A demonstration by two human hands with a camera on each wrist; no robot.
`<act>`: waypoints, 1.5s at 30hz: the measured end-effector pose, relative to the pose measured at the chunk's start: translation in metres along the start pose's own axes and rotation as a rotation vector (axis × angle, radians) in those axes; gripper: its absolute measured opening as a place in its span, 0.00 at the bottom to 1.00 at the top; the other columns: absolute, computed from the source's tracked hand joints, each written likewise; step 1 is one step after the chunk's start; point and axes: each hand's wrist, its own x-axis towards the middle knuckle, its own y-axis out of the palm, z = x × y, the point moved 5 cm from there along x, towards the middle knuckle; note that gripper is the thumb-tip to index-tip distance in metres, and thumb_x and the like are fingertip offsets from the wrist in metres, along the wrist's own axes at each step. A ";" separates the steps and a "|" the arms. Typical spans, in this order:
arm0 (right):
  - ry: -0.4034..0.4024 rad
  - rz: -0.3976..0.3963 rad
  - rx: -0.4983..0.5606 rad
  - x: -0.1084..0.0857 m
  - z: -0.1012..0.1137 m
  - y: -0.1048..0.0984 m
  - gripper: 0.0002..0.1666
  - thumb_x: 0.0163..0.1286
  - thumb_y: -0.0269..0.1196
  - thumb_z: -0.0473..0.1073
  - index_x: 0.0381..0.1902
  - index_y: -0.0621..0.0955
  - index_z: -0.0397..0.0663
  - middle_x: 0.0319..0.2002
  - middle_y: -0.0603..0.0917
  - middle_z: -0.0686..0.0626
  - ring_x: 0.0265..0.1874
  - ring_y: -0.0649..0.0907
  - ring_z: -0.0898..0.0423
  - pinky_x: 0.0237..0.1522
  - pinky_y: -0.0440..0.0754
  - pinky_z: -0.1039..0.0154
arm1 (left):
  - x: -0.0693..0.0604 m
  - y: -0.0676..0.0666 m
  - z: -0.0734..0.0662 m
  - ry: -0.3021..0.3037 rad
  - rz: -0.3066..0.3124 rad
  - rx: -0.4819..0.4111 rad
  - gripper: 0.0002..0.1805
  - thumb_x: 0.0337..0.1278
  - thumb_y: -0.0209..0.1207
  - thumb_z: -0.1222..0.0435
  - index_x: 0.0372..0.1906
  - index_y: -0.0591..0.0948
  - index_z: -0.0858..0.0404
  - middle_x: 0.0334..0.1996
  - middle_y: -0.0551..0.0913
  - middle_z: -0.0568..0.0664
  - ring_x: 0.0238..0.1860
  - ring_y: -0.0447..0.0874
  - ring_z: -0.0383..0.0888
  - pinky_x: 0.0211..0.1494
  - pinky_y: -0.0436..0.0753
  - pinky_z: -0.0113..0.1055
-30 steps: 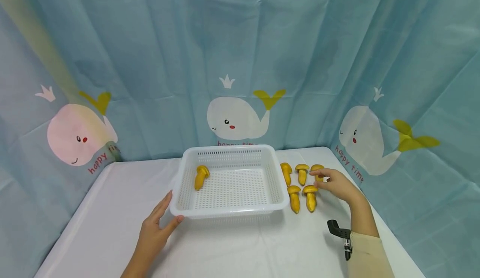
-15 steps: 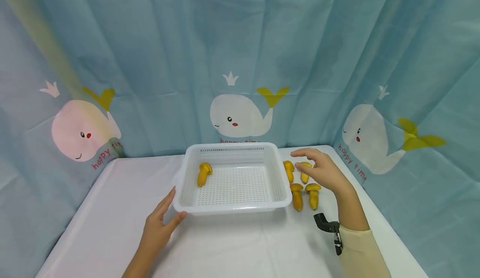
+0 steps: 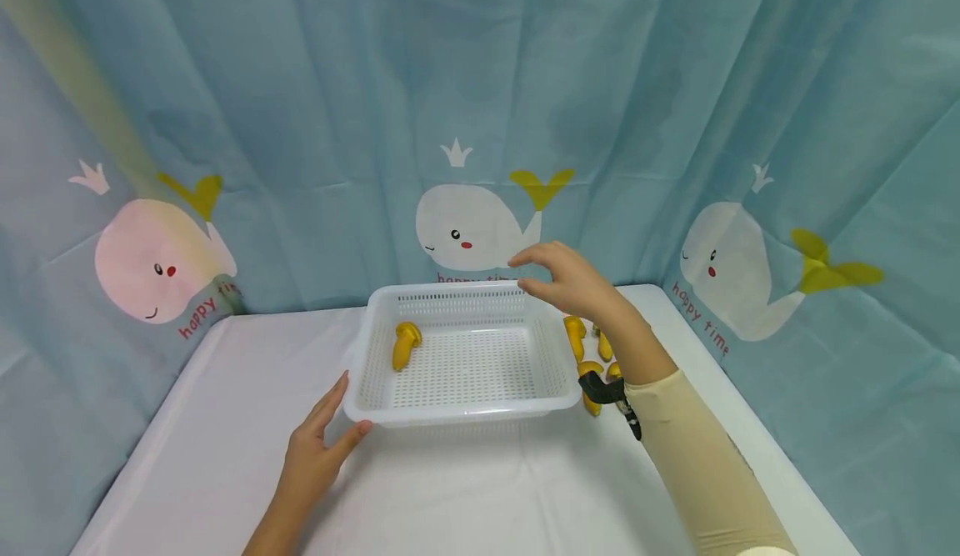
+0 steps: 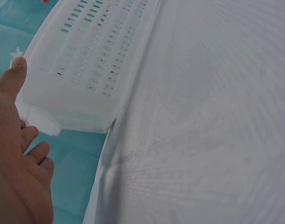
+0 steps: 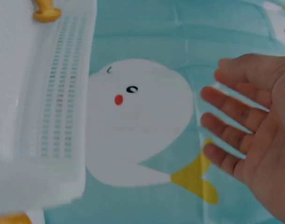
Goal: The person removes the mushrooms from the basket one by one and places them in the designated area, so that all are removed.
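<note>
A white perforated plastic basket stands on the table with one yellow toy mushroom inside, towards its left. At the basket's near left corner, my left hand rests its spread thumb and fingers against the rim; the left wrist view shows the thumb on the basket. My right hand hovers over the basket's far right corner, thumb and fingers apart. Nothing shows between its loosely bent fingers in the right wrist view, where the hand is apart from the basket.
Several more yellow mushrooms lie right of the basket, partly hidden by my right forearm. A black wrist mount sits on that arm. A blue curtain with whale prints stands behind the white-covered table.
My right hand has lifted from the mushrooms at the right and moved left, over the basket's far right corner. The left hand stays at the basket's corner.
</note>
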 end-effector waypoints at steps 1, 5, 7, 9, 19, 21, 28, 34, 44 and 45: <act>-0.004 0.004 0.012 0.008 0.001 0.000 0.20 0.75 0.64 0.44 0.63 0.82 0.51 0.63 0.82 0.50 0.67 0.75 0.48 0.71 0.72 0.45 | 0.000 0.000 -0.001 0.007 -0.003 -0.003 0.47 0.58 0.73 0.57 0.80 0.63 0.45 0.78 0.64 0.40 0.77 0.64 0.51 0.67 0.59 0.12; 0.006 0.022 0.036 0.036 0.000 0.009 0.22 0.75 0.64 0.45 0.64 0.81 0.52 0.65 0.81 0.52 0.69 0.74 0.50 0.72 0.72 0.47 | 0.002 -0.001 -0.002 0.014 -0.007 -0.006 0.47 0.58 0.73 0.57 0.80 0.63 0.46 0.78 0.63 0.40 0.77 0.64 0.53 0.68 0.60 0.13; 0.029 0.038 0.038 0.048 0.000 0.019 0.23 0.75 0.64 0.46 0.65 0.81 0.53 0.66 0.80 0.53 0.70 0.73 0.50 0.72 0.72 0.47 | 0.001 -0.002 -0.002 0.006 -0.004 0.004 0.47 0.58 0.73 0.57 0.80 0.63 0.45 0.78 0.63 0.39 0.77 0.64 0.55 0.68 0.60 0.14; 0.050 0.057 0.060 0.060 0.000 0.031 0.23 0.74 0.65 0.47 0.66 0.81 0.54 0.67 0.79 0.53 0.70 0.74 0.49 0.71 0.73 0.48 | 0.000 -0.002 -0.002 -0.002 -0.002 0.010 0.48 0.57 0.74 0.56 0.80 0.62 0.42 0.78 0.63 0.39 0.76 0.65 0.55 0.67 0.60 0.13; 0.095 0.189 0.136 0.099 0.002 0.104 0.22 0.73 0.67 0.45 0.63 0.82 0.49 0.61 0.83 0.49 0.64 0.78 0.46 0.65 0.80 0.53 | -0.002 -0.001 -0.001 0.009 -0.009 -0.026 0.46 0.57 0.74 0.58 0.79 0.64 0.48 0.78 0.64 0.40 0.77 0.64 0.51 0.65 0.58 0.09; 0.103 0.229 0.142 0.102 0.001 0.116 0.22 0.72 0.67 0.43 0.62 0.82 0.48 0.59 0.84 0.48 0.62 0.80 0.47 0.62 0.82 0.54 | -0.002 0.000 -0.001 0.018 -0.012 -0.032 0.46 0.57 0.74 0.59 0.79 0.65 0.49 0.77 0.65 0.41 0.77 0.64 0.52 0.65 0.58 0.09; 0.139 0.321 0.227 0.105 -0.006 0.150 0.24 0.72 0.67 0.40 0.64 0.81 0.44 0.62 0.83 0.44 0.59 0.81 0.48 0.60 0.84 0.53 | -0.002 0.000 -0.002 0.023 -0.010 -0.040 0.46 0.57 0.74 0.58 0.79 0.64 0.45 0.77 0.65 0.44 0.77 0.64 0.51 0.66 0.57 0.08; 0.159 0.335 0.292 0.111 -0.009 0.173 0.23 0.72 0.68 0.40 0.63 0.81 0.44 0.61 0.84 0.42 0.58 0.83 0.49 0.58 0.85 0.58 | -0.002 -0.002 0.000 0.008 0.003 -0.027 0.46 0.58 0.73 0.56 0.79 0.64 0.45 0.78 0.64 0.42 0.77 0.64 0.53 0.67 0.57 0.10; 0.196 0.413 0.287 0.117 -0.011 0.205 0.26 0.71 0.67 0.38 0.66 0.79 0.43 0.61 0.84 0.44 0.60 0.82 0.51 0.64 0.82 0.54 | -0.003 -0.001 0.000 0.022 -0.015 -0.032 0.46 0.57 0.74 0.57 0.79 0.65 0.47 0.77 0.66 0.44 0.77 0.65 0.53 0.66 0.58 0.10; 0.197 0.418 0.281 0.117 -0.011 0.208 0.26 0.71 0.67 0.38 0.66 0.80 0.43 0.61 0.84 0.45 0.60 0.82 0.51 0.64 0.82 0.54 | -0.003 -0.001 0.000 0.021 -0.014 -0.032 0.46 0.57 0.74 0.57 0.79 0.65 0.47 0.77 0.66 0.44 0.77 0.65 0.52 0.66 0.58 0.09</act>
